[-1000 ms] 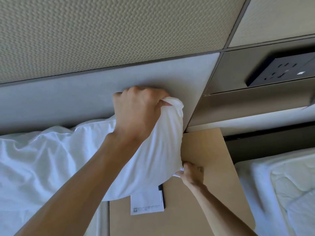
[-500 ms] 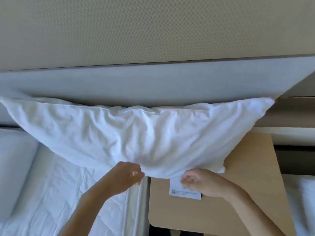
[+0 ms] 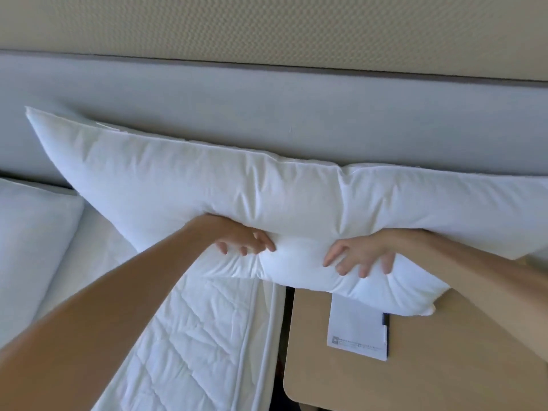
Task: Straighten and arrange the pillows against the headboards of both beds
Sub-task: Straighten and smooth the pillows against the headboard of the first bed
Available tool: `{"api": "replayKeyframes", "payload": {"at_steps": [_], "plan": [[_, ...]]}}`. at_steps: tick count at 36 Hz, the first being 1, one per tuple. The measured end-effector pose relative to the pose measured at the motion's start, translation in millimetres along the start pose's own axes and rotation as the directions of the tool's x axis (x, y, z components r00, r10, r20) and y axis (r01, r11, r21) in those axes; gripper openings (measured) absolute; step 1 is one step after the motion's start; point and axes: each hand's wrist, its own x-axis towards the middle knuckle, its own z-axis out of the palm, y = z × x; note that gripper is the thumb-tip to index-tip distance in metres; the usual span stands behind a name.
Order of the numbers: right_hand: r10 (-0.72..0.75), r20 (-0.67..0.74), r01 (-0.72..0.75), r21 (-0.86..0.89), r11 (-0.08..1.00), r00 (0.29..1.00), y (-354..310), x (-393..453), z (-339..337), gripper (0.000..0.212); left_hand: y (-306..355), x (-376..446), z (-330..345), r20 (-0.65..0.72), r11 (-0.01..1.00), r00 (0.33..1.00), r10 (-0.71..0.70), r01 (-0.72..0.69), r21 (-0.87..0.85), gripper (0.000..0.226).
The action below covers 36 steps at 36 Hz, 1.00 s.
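Up against the headboard [image 3: 267, 114] the pillow [image 3: 207, 185] runs lengthwise left-to-right, overhanging the nightstand [image 3: 444, 366] past the mattress's [image 3: 192, 336] right edge, left hand [image 3: 237, 237] and right hand [image 3: 361, 253] both clenched into its lower edge, so it wants sliding left

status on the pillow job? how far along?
Done: one pillow already lies flat at the head of the left bed.
In hand: left hand and right hand grip the lower edge of a second pillow, held against the headboard but overhanging the nightstand.
Left: shift it onto the mattress. The other bed is out of view.
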Motion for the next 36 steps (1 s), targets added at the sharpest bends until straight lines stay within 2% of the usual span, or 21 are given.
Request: {"api": "replayKeyframes", "payload": {"at_steps": [3, 6, 10, 13, 15, 17, 22, 24, 27, 30, 33, 35, 36], "plan": [[-0.032, -0.121, 0.057, 0.211, 0.976, 0.992, 3, 11, -6, 0.034, 0, 10, -17, 0.003, 1.000, 1.000, 0.016, -0.016, -0.001, 0.034], [0.021, -0.153, 0.031, 0.331, 0.943, 0.988, 6, 24, 9, 0.035, -4, 22, -11, -0.011, 0.999, 0.999, 0.033, -0.033, 0.016, 0.037], [0.021, -0.303, 0.064, 0.269, 0.961, 0.953, -1, 17, 51, 0.026, -30, 22, 16, -0.080, 0.989, 0.987, 0.141, -0.145, -0.042, 0.036], [-0.028, -0.336, 0.143, 0.323, 0.935, 0.941, 16, -11, 72, 0.029, -63, -1, 22, -0.091, 0.977, 0.980, 0.177, -0.186, -0.103, 0.050], [-0.057, -0.327, 0.150, 0.266, 0.952, 0.943, 38, -33, 67, 0.030, -82, -22, 12, -0.054, 0.982, 0.988, 0.146, -0.151, -0.117, 0.058], [-0.012, -0.343, 0.113, 0.277, 0.954, 0.939, 52, -48, 52, 0.025, -88, -41, -6, -0.029, 0.990, 0.994, 0.110, -0.112, -0.084, 0.061], [-0.009, -0.449, 0.160, 0.299, 0.941, 0.893, 53, -45, 21, 0.007, -72, -55, -39, -0.106, 0.999, 0.994, 0.008, -0.004, 0.034, 0.049], [-0.004, -0.419, 0.138, 0.290, 0.947, 0.908, 49, -41, 25, 0.014, -67, -50, -34, -0.161, 0.999, 0.987, -0.021, 0.028, 0.041, 0.045], [0.010, -0.466, 0.138, 0.283, 0.949, 0.885, 53, -36, 40, 0.034, -65, -51, -17, -0.270, 0.995, 0.962, -0.029, 0.054, 0.087, 0.043], [-0.021, -0.470, 0.141, 0.220, 0.965, 0.882, 60, -50, 64, 0.051, -74, -67, -3, -0.285, 0.998, 0.958, 0.040, -0.027, 0.052, 0.042], [-0.060, -0.506, 0.189, 0.208, 0.960, 0.861, 62, -89, 75, 0.049, -79, -98, -4, -0.398, 0.983, 0.902, 0.166, -0.185, -0.008, 0.032], [-0.101, -0.630, 0.251, 0.155, 0.955, 0.770, 61, -121, 72, 0.046, -73, -126, -11, -0.566, 0.953, 0.784, 0.254, -0.302, 0.008, 0.022], [-0.115, -0.700, 0.284, 0.130, 0.950, 0.705, 58, -138, 69, 0.037, -68, -140, -16, -0.663, 0.935, 0.692, 0.287, -0.352, 0.038, 0.023]]}}
